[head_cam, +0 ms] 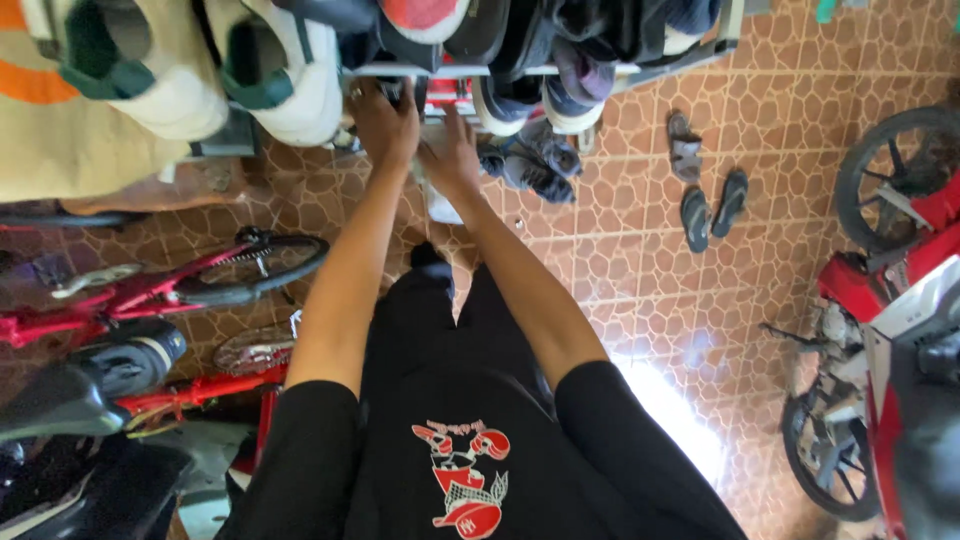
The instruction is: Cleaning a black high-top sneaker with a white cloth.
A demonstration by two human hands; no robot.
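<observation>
Tiled floor (640, 250) all around, a red motorbike (890, 330) on the right, red bicycles (150, 290) on the left, and at the far side a shoe rack (520, 70) crammed with shoes, white sneakers (200, 70) hanging at its left. Both arms stretch out to the rack's rail: the left hand (385, 125) is curled over the bar, gripping it, the right hand (450, 155) just beside it, fingers bent down on something I cannot make out. Dark sandals (715, 205) lie apart on the floor, right of the rack.
</observation>
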